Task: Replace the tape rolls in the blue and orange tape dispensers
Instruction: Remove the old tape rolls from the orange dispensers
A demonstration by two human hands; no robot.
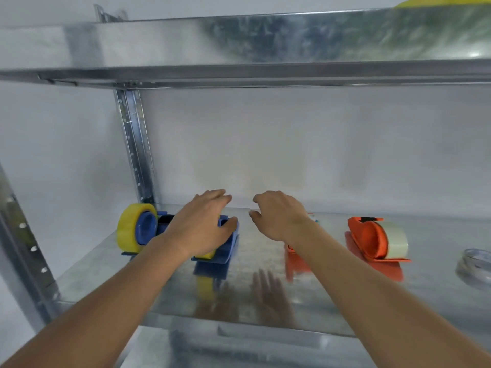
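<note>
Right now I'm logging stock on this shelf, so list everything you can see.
blue plastic tape dispenser: two, both with yellow tape, shelf left; the other sits at the far left.
orange plastic tape dispenser: two, shelf right; one holds clear tape, the other is half hidden by the right forearm.
loose clear tape roll: one, far right.
galvanised metal shelf: silver.
left hand: resting over a blue dispenser.
right hand: hovering, empty.
</note>
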